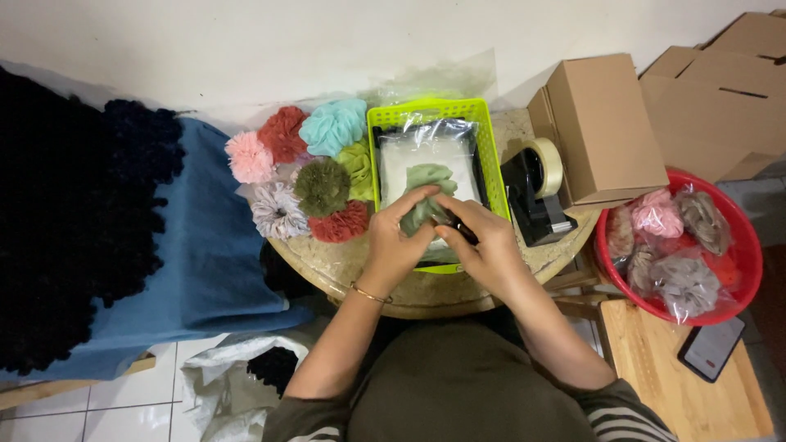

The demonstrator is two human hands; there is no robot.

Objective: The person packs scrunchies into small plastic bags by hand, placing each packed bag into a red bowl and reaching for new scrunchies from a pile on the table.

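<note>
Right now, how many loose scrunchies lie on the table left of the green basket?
7: pink, dark red, turquoise, grey, olive, lime against the basket, and red nearest the left hand. More may lie hidden underneath.

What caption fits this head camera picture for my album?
Left hand and right hand hold a sage-green scrunchie over a lime-green basket.

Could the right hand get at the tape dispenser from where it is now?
Probably yes. The right hand is busy on the sage-green scrunchie over the green basket, but the black tape dispenser stands just beside the basket on that hand's side, with nothing between them.
</note>
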